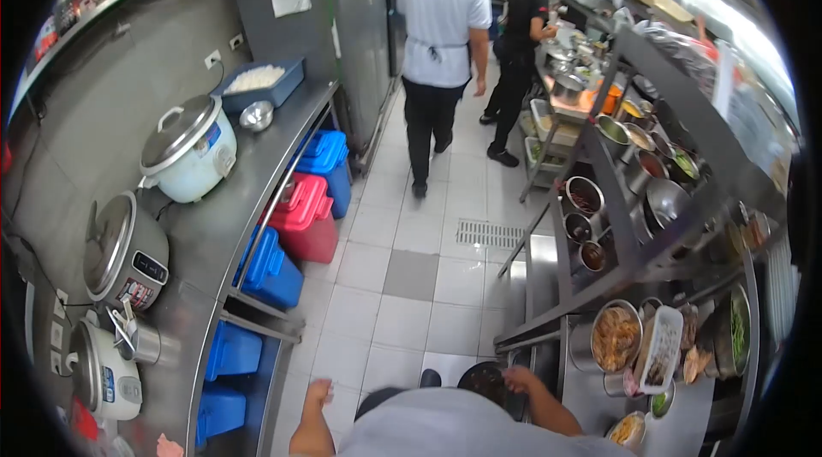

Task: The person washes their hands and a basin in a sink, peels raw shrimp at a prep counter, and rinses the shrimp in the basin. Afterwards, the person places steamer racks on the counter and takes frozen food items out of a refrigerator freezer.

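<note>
My left hand (318, 392) hangs at my left side above the tiled floor, its fingers curled; whether anything small is in them cannot be made out. On my other side, my right hand (517, 379) has its fingers closed at the right rim of a dark round pan (486, 382). The pan is low beside my right hip, partly hidden by my body. A dark shoe (430, 378) shows between my hands.
Rice cookers (190, 149) stand on the left steel counter (199, 239), with blue and red bins (308, 222) beneath. A person in white (443, 25) and one in black (524, 20) are ahead. Food pots (616, 335) fill the right shelving. A drain grate (490, 234) crosses the aisle.
</note>
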Demonstrator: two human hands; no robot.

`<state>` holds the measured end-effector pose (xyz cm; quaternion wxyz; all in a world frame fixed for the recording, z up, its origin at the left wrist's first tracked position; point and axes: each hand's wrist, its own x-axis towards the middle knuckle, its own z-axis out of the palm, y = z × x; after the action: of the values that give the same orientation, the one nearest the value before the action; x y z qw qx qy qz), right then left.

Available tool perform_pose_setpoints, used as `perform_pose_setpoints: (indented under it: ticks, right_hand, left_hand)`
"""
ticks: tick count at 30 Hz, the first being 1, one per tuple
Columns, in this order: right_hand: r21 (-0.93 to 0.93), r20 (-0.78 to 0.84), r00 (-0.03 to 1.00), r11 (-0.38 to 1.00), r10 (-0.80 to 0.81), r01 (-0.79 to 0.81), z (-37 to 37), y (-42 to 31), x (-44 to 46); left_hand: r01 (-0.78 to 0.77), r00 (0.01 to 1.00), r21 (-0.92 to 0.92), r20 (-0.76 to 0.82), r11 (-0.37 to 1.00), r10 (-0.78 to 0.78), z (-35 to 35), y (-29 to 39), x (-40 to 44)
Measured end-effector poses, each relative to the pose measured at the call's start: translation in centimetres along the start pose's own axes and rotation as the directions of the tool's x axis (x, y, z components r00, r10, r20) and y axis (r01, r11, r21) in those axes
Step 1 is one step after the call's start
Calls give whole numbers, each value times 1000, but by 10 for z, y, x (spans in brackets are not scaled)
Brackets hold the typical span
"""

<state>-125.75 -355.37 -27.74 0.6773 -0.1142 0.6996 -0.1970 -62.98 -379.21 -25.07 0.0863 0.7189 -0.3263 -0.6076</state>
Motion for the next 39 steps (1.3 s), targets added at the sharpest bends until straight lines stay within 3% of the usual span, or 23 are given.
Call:
perform_pose_setpoints:
  ticks: [1,2,3,4,6,10,12,15,18,20,22,25,27,29,31,33,34,36,37,39]
  right_hand:
    - [-41,63,998,999,15,-13,-24,-20,36]
    - [-406,-81,985,907,-154,109,-24,-74,32]
    - [-409,-163,974,909,-157,78,-20,-134,16]
    - [-201,-195,937,947,-291,252,-26,-166,35]
    - [-157,-217,911,933,-352,323,-16,-265,39]
    - [-159,-227,890,916,-397,368,1,-390,79]
    - [-287,-147,878,869,-456,403,-6,-420,119]
    - [-311,-189,935,921,-301,234,-31,-436,151]
    - [-108,-270,953,988,-138,113,-57,-457,138]
    - [118,-395,916,985,-72,129,-77,-455,148]
    - [279,-411,911,956,29,95,-100,-461,162]
    - [342,-389,914,939,111,32,-120,-500,185]
    - [328,-373,911,944,176,-48,-138,-538,208]
    - [341,-369,919,940,140,-7,-165,-580,245]
    - [308,-334,938,951,93,15,-202,-625,286]
    - [326,-321,940,945,117,-6,-246,-685,322]
    - [338,-315,939,941,140,-27,-271,-723,335]
    - [255,-379,923,967,70,31,-327,-811,362]
    - [171,-380,925,982,-12,83,-364,-857,381]
    - [106,-436,889,973,-142,207,-414,-942,407]
  left_hand:
    - [-66,997,-7,38,998,66,3,23,15]
    - [-76,996,-36,33,996,77,10,50,26]
    - [-80,996,-36,43,996,82,16,77,37]
    - [-91,995,-18,34,996,92,22,103,49]
    - [-92,995,-3,29,996,92,35,153,75]
    - [-15,997,134,73,991,5,51,238,158]
    - [4,994,162,104,987,-21,59,279,206]
    - [53,982,236,164,970,-93,73,378,267]
    - [-10,973,399,214,917,-82,90,491,315]
    - [-262,935,406,331,875,126,103,576,357]
    - [-333,926,395,309,856,218,128,668,380]
    - [-448,870,273,350,851,346,166,779,422]
    - [-447,872,272,344,852,347,191,837,438]
    - [-452,870,258,340,854,358,221,886,473]
    - [-351,906,312,351,883,236,237,907,518]
    - [-334,903,478,411,813,129,242,930,556]
    - [-343,901,474,409,811,142,248,955,560]
    - [-120,960,568,276,814,-51,262,1002,569]
    - [-121,961,564,272,817,-45,267,1031,587]
    - [-222,941,321,317,921,116,272,1075,625]
